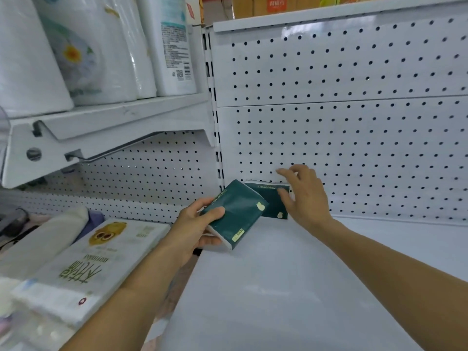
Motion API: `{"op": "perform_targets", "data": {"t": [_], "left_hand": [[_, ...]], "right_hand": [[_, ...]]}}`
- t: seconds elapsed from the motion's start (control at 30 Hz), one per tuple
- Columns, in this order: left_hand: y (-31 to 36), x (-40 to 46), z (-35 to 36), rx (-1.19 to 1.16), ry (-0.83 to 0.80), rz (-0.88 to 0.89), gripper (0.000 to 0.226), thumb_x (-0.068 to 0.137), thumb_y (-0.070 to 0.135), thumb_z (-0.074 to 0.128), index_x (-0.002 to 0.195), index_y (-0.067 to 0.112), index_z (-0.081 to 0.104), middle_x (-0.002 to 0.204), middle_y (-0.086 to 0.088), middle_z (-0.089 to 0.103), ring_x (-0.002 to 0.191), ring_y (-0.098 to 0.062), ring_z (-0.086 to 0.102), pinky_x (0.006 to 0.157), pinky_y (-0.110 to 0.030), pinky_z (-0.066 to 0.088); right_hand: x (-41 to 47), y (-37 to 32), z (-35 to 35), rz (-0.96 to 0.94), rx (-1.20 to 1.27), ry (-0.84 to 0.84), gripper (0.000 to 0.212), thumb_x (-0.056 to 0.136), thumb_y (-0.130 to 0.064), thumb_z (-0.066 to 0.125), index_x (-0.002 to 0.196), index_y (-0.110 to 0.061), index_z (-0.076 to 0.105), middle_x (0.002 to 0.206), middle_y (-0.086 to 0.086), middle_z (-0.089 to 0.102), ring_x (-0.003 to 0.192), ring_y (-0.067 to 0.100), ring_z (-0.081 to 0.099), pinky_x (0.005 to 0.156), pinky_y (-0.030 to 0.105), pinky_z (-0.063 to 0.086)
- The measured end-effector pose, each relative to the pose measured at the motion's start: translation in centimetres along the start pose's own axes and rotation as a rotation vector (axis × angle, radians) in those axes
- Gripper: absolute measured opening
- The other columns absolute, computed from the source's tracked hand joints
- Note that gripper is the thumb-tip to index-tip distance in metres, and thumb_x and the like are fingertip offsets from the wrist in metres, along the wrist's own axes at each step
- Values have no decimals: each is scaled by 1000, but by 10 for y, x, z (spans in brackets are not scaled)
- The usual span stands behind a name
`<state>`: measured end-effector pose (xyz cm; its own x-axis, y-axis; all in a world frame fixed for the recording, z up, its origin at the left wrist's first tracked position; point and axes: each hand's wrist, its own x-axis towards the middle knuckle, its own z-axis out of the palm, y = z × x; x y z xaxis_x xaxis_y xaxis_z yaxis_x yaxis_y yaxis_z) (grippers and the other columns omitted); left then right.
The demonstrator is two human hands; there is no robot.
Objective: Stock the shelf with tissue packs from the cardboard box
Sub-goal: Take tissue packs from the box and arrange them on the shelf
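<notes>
Item one: a dark green tissue pack (234, 214), tilted, held above the white shelf (291, 287) near its left rear corner. The left hand (196, 230) has it by the near left end, thumb curled over the green top face and fingers wrapped under the white underside, so the grip is closed round that end while most of the pack juts out to the right and away from the palm. Item two: a second dark green tissue pack (272, 201), standing on the shelf against the white pegboard back panel (354, 148), partly covered on its left by the first pack. The right hand (304, 196) is at this second pack's right end, fingers spread and fairly straight; the thumb lies on the green front face and the forefinger reaches above the pack's top edge toward the pegboard, a loose, wide grip that touches the pack without curling round it. The two packs overlap in view; whether they touch cannot be told. Other stock: a flat white pack with a yellow owl picture and green lettering (96, 264) on the neighbouring shelf to the left, with a pale rolled bundle (48, 239) beside it; large white paper roll packs (83, 46) on the upper left shelf (106, 122); orange packaging (266, 5) on the top shelf at right.
</notes>
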<state>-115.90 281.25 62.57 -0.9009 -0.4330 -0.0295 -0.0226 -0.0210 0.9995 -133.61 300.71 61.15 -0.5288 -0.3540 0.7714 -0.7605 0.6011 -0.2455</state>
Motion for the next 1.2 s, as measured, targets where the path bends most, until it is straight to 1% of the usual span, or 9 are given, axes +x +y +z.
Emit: {"op": "perform_targets", "data": {"t": [0.07, 0.17, 0.23, 0.33, 0.47, 0.67, 0.77, 0.87, 1.2], "left_hand": [[4, -1, 5, 79, -38, 63, 28, 90, 24, 71, 117, 28, 67, 110, -7, 73, 92, -26, 72, 69, -37, 60], [11, 0, 19, 187, -138, 152, 29, 87, 26, 74, 114, 35, 69, 110, -5, 73, 99, -32, 69, 79, -43, 57], [15, 2, 30, 228, -173, 205, 29, 85, 29, 76, 113, 36, 69, 113, -8, 71, 98, -36, 67, 79, -46, 56], [20, 5, 47, 199, -154, 263, 18, 95, 33, 64, 111, 27, 68, 110, -17, 69, 88, -32, 65, 75, -41, 53], [15, 16, 65, 96, 35, 292, 26, 106, 27, 42, 116, 19, 64, 110, -4, 70, 94, -16, 64, 80, -32, 53], [-8, 55, 71, 672, 118, 457, 59, 92, 15, 64, 144, 32, 42, 146, 7, 34, 132, -13, 30, 104, -24, 29], [-16, 69, 77, 837, 130, 471, 74, 83, 25, 75, 145, 35, 37, 152, 4, 23, 138, -18, 21, 107, -32, 32], [-24, 80, 81, 857, 177, 431, 78, 75, 30, 83, 141, 30, 40, 147, 0, 23, 134, -23, 27, 107, -40, 41], [-29, 93, 84, 771, 260, 439, 63, 77, 21, 82, 126, 22, 44, 124, -2, 34, 115, -24, 47, 96, -45, 51]], "right_hand": [[-3, -12, -22, 166, 346, -37, 31, 97, -33, 54, 128, -28, 57, 117, -4, 55, 102, 15, 53, 81, 31, 45], [-5, -28, -55, 356, 801, -412, 44, 91, -48, 58, 133, -35, 51, 110, -8, 62, 97, 6, 62, 78, 23, 48], [-10, -29, -67, 351, 892, -599, 51, 87, -32, 70, 133, -33, 50, 111, -6, 67, 97, 7, 66, 76, 24, 53], [-16, -19, -78, 394, 969, -569, 51, 83, -10, 75, 127, -24, 53, 105, 6, 73, 95, 22, 71, 76, 34, 58], [-32, 8, -90, 419, 817, -460, 47, 83, -7, 74, 116, -29, 49, 98, 2, 73, 91, 22, 69, 66, 31, 58], [-52, 60, -94, 581, 695, -297, 45, 83, -12, 75, 115, -30, 49, 101, 4, 71, 96, 24, 66, 72, 32, 58], [-51, 70, -83, 565, 582, -217, 45, 82, -13, 76, 116, -29, 51, 101, 2, 65, 97, 20, 59, 67, 17, 47], [-49, 74, -68, 566, 518, -166, 42, 82, -11, 76, 114, -26, 53, 105, 0, 61, 97, 17, 55, 60, 11, 45], [-35, 73, -41, 415, 249, -91, 43, 83, -16, 74, 123, -25, 58, 114, -10, 39, 94, 16, 53, 76, 30, 50]]}}
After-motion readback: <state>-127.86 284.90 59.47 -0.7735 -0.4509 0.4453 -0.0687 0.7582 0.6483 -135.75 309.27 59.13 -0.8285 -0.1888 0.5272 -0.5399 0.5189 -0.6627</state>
